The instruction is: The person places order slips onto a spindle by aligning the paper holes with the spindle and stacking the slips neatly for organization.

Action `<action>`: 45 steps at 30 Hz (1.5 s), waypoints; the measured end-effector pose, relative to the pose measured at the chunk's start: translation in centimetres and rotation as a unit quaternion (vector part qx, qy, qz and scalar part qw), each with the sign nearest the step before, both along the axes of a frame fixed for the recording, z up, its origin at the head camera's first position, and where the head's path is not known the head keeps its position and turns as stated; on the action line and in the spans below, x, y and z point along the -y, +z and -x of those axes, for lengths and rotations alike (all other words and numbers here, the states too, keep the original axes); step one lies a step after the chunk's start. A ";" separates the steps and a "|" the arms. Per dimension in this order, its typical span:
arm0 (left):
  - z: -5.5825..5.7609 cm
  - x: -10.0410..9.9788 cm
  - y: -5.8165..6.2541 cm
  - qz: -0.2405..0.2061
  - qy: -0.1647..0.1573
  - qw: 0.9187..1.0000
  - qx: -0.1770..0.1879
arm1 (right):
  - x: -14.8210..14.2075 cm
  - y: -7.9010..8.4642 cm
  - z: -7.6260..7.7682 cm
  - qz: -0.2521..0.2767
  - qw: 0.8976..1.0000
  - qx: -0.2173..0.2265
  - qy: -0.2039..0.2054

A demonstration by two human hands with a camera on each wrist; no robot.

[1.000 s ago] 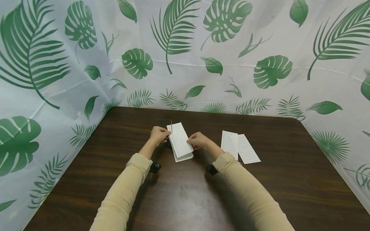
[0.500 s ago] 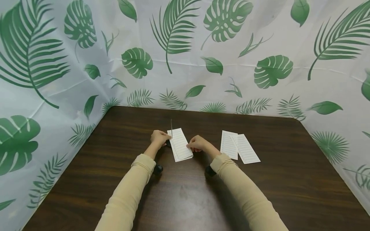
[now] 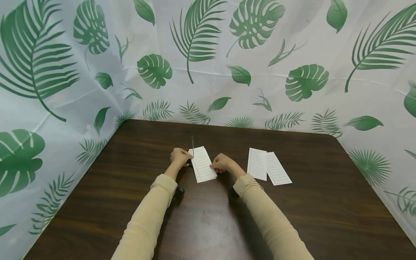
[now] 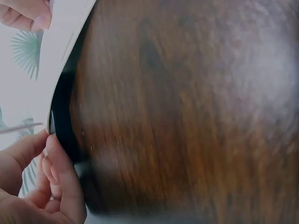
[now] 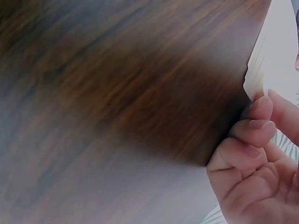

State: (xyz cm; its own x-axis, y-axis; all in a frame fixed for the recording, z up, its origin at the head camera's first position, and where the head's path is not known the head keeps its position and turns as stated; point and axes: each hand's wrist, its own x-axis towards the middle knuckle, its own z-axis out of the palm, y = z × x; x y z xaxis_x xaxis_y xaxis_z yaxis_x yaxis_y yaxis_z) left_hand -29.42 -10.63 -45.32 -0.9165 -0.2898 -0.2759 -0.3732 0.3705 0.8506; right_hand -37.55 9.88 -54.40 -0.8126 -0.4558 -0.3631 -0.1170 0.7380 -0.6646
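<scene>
White lined paper slips [image 3: 203, 166] form a small stack in the middle of the head view. Through their upper left part rises a thin upright spike [image 3: 193, 143], and a bit of a black base [image 3: 190, 163] shows beside them. My left hand [image 3: 180, 157] pinches the left edge near the spike; in the left wrist view its thumb and forefinger meet on the paper edge [image 4: 60, 60]. On the opposite edge my right hand [image 3: 223, 163] pinches the slips between thumb and fingers. The right wrist view shows several layered paper edges [image 5: 261, 70] there.
Two more lined slips [image 3: 274, 169] lie overlapping on the dark wooden table [image 3: 325, 202], right of my right forearm. A white curtain [image 3: 208, 94] with green leaves hangs behind the table's far edge and along both sides.
The top slip, earlier raised over the one beneath, has come down the spike and now lies nearly flush on it. Both hands have lowered with it, still at its edges.
</scene>
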 end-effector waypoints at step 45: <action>0.1 -0.1 -0.1 -0.046 0.010 0.998 0.037 | -2.6 10.7 -9.0 0.146 0.983 0.108 0.000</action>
State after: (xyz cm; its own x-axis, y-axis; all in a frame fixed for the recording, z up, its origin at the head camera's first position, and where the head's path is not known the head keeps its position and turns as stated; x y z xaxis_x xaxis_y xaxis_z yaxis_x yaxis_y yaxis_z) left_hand -29.48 -10.52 -45.38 -0.8866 -0.2788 -0.3691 -0.4432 0.2837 0.8503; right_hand -28.57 12.49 -43.75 -0.7302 -0.5669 -0.3814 0.0502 0.5123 -0.8574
